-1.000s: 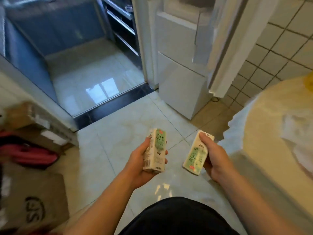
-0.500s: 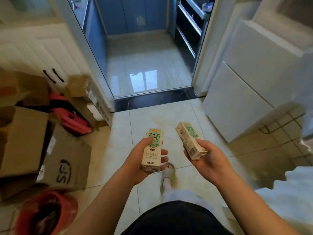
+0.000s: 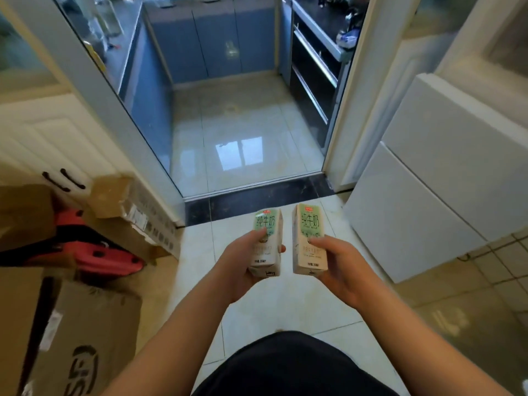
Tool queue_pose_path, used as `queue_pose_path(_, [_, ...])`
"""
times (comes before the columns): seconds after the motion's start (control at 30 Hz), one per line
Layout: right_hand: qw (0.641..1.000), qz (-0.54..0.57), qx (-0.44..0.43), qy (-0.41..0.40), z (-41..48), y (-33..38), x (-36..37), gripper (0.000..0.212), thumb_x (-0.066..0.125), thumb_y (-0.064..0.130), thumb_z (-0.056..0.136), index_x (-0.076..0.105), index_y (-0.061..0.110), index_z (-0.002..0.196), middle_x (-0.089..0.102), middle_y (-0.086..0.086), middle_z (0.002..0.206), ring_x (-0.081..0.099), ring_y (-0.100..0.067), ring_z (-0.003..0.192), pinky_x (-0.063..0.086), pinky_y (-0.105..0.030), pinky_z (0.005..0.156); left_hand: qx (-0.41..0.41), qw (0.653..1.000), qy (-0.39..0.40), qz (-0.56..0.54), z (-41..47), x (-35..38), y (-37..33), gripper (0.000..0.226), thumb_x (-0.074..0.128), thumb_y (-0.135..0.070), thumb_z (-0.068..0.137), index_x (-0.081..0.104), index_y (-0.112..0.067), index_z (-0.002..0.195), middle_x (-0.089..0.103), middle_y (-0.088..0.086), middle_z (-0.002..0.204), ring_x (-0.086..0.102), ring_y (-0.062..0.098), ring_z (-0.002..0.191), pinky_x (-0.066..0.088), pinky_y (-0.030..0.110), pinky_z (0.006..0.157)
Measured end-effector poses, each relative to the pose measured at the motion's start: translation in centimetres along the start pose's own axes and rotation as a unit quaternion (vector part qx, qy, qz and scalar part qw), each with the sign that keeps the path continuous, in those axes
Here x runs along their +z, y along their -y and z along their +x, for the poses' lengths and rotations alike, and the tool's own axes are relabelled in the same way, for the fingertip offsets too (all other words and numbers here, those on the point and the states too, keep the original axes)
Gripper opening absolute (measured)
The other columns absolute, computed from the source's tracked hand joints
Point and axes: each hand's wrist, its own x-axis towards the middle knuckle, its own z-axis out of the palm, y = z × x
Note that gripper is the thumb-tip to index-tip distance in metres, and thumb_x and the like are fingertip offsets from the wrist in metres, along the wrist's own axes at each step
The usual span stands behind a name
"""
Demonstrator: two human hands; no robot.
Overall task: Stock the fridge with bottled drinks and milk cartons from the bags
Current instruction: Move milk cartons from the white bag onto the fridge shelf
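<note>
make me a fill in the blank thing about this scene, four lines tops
1. The left hand and right hand each grip one milk ____.
2. The left carton and right carton are both held ____.
3. The white fridge stands to the ____ of the doorway.
4. The cardboard boxes lie to the person's ____.

Missing words: carton; upright; right; left.
</note>
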Motion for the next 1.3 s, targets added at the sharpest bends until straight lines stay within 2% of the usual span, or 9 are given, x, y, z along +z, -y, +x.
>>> queue_pose_path(0.23, [0.990, -0.034, -0.060, -0.120, 5.0, 4.9, -1.5, 0.023, 0.057, 0.018, 0.094, 0.064, 0.015, 0.116, 0.073, -0.010, 0.105, 0.071, -0.030, 0.097, 0.059, -0.044, 0.079, 0.005, 0.996, 0.062, 0.058, 7.6, 5.6, -5.1, 0.020, 0.053, -0.026, 0.099, 0.065, -0.017, 0.113, 0.073, 0.009, 0.091, 0.068, 0.030, 0.092, 0.053, 0.052, 0.094])
queue_pose_path(0.33, [0.981, -0.017, -0.090, -0.172, 7.1, 7.2, -2.6, 0.024, 0.059, 0.018, 0.094, 0.064, 0.011, 0.116, 0.074, -0.010, 0.101, 0.072, -0.028, 0.094, 0.058, -0.039, 0.073, 0.006, 0.989, 0.108, 0.105, 11.5, 8.4, -7.3, 0.020, 0.052, -0.025, 0.100, 0.065, -0.018, 0.114, 0.071, 0.011, 0.098, 0.067, 0.030, 0.094, 0.055, 0.049, 0.089])
queue_pose_path(0.47, [0.957, 0.029, -0.149, -0.245, 10.0, 10.7, -3.8, 0.027, 0.065, 0.015, 0.090, 0.060, 0.011, 0.116, 0.075, -0.011, 0.098, 0.072, -0.029, 0.091, 0.059, -0.042, 0.072, -0.001, 0.972, 0.167, 0.167, 17.1, 12.5, -10.5, 0.023, 0.051, -0.024, 0.101, 0.065, -0.023, 0.119, 0.073, 0.012, 0.106, 0.070, 0.030, 0.096, 0.057, 0.043, 0.077])
queue_pose_path(0.53, [0.939, 0.049, -0.178, -0.290, 11.5, 12.8, -4.3, 0.031, 0.068, 0.015, 0.089, 0.057, 0.015, 0.118, 0.074, -0.012, 0.098, 0.073, -0.028, 0.089, 0.059, -0.048, 0.077, -0.002, 0.958, 0.199, 0.206, 19.8, 14.7, -12.3, 0.026, 0.051, -0.026, 0.101, 0.063, -0.026, 0.124, 0.071, 0.012, 0.114, 0.069, 0.032, 0.104, 0.056, 0.041, 0.075])
queue_pose_path(0.67, [0.898, 0.069, -0.237, -0.365, 14.3, 17.4, -4.7, 0.037, 0.072, 0.019, 0.086, 0.056, 0.021, 0.119, 0.074, -0.008, 0.092, 0.074, -0.025, 0.084, 0.058, -0.052, 0.080, 0.002, 0.928, 0.257, 0.268, 24.4, 19.5, -16.6, 0.027, 0.052, -0.026, 0.101, 0.062, -0.028, 0.126, 0.073, 0.007, 0.112, 0.070, 0.028, 0.103, 0.054, 0.037, 0.070])
queue_pose_path(0.8, [0.857, 0.078, -0.297, -0.415, 16.8, 21.6, -4.8, 0.038, 0.070, 0.023, 0.088, 0.053, 0.026, 0.121, 0.074, -0.008, 0.094, 0.074, -0.022, 0.084, 0.060, -0.044, 0.077, 0.030, 0.897, 0.309, 0.316, 28.0, 24.4, -20.3, 0.026, 0.054, -0.026, 0.101, 0.060, -0.030, 0.125, 0.075, 0.003, 0.105, 0.071, 0.026, 0.100, 0.055, 0.038, 0.070])
queue_pose_path(0.93, [0.813, 0.085, -0.347, -0.459, 18.0, 24.8, -5.5, 0.030, 0.067, 0.023, 0.090, 0.055, 0.026, 0.118, 0.073, -0.007, 0.099, 0.073, -0.019, 0.087, 0.060, -0.039, 0.077, 0.062, 0.864, 0.357, 0.350, 30.0, 29.0, -22.1, 0.025, 0.053, -0.029, 0.101, 0.058, -0.035, 0.124, 0.075, -0.001, 0.102, 0.071, 0.023, 0.100, 0.056, 0.041, 0.078])
queue_pose_path(1.17, [0.737, 0.075, -0.420, -0.524, 17.7, 31.5, -9.2, 0.026, 0.062, 0.016, 0.093, 0.057, 0.018, 0.118, 0.072, -0.005, 0.104, 0.071, -0.015, 0.092, 0.059, -0.029, 0.071, 0.104, 0.814, 0.448, 0.355, 31.2, 38.6, -24.2, 0.028, 0.051, -0.024, 0.102, 0.054, -0.031, 0.129, 0.075, -0.005, 0.102, 0.072, 0.017, 0.092, 0.056, 0.032, 0.064])
queue_pose_path(1.3, [0.701, 0.054, -0.452, -0.548, 17.1, 35.9, -12.1, 0.025, 0.061, 0.014, 0.094, 0.056, 0.019, 0.118, 0.071, 0.001, 0.103, 0.070, -0.010, 0.092, 0.057, -0.022, 0.066, 0.151, 0.795, 0.471, 0.351, 31.5, 44.3, -25.0, 0.034, 0.050, -0.026, 0.102, 0.046, -0.032, 0.136, 0.071, -0.003, 0.112, 0.071, 0.015, 0.095, 0.058, 0.030, 0.065])
